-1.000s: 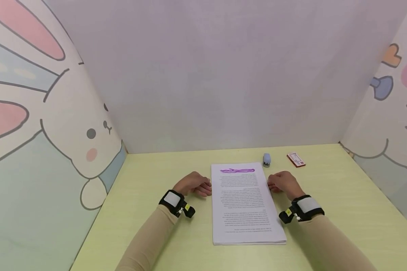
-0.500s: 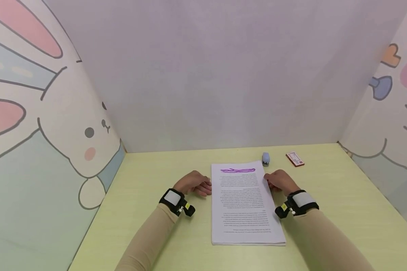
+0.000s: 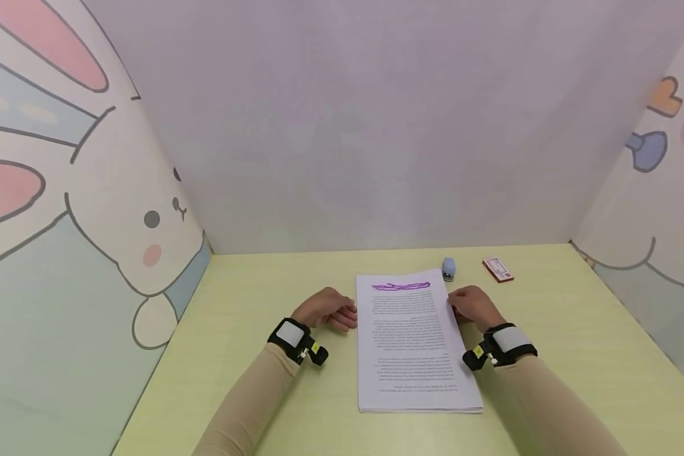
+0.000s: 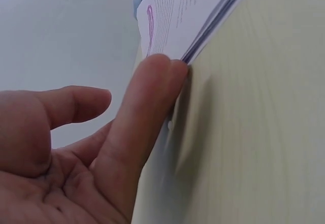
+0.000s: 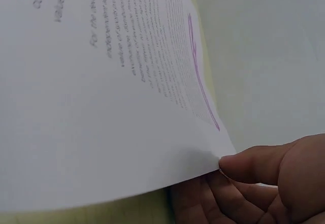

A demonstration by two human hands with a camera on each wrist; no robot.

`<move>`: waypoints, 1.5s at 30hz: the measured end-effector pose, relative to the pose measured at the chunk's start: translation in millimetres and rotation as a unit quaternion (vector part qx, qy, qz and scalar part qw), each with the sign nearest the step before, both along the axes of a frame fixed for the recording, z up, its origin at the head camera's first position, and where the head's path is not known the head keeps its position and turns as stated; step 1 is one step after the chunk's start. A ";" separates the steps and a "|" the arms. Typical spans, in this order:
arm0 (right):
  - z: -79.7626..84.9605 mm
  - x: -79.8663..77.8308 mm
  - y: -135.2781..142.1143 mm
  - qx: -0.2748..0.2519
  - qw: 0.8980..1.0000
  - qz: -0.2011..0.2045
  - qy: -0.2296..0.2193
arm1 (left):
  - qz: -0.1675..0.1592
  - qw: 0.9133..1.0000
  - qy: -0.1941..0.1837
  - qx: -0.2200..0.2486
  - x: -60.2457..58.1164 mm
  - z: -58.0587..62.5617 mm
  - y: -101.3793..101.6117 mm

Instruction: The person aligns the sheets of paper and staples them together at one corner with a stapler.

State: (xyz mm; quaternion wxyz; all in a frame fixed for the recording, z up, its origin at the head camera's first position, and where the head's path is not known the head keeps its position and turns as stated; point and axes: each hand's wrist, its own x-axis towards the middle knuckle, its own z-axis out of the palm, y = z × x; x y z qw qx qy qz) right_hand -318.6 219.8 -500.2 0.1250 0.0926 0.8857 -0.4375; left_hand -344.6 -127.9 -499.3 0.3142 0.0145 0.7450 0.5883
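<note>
A stack of printed paper [image 3: 410, 361] lies on the table, with purple scribble across the far end of its top sheet. At its left edge, my left hand [image 3: 327, 309] touches the side with extended fingertips [image 4: 160, 71]; the thumb stands apart from the paper. My right hand [image 3: 474, 306] pinches the stack's right edge near the far corner. In the right wrist view its thumb [image 5: 249, 165] presses on the top sheet, while the other fingers [image 5: 218, 198] are curled underneath. That edge bows up from the table. How many sheets it pinches is unclear.
Beyond the stack's far right corner stands a small light-blue stapler [image 3: 448, 268]. To its right lies a red-and-white box [image 3: 498, 269]. A plain wall [image 3: 342, 158] closes the table's far side, and panels with cartoon pictures [image 3: 142, 266] flank it.
My right hand has shifted slightly left, and its thumb has come over the paper's right edge, which is now pinched and a little raised. The left hand stays against the left edge.
</note>
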 end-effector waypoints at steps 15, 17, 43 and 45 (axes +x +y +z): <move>-6.1 -2.4 2.0 0.002 1.000 -0.014 0.016 | 0.008 1.000 -0.005 0.003 1.4 -0.6 1.5; -6.6 -1.9 1.5 -0.002 1.000 -0.017 0.020 | 0.009 1.000 -0.003 0.000 2.3 -0.8 2.2; -11.1 6.7 -2.8 -0.125 0.990 -0.042 0.044 | 0.019 0.994 0.100 -0.032 -1.6 -13.1 1.6; -12.0 7.6 -5.8 -0.123 0.990 -0.041 0.052 | 0.017 0.994 0.101 -0.033 -1.6 -13.9 1.8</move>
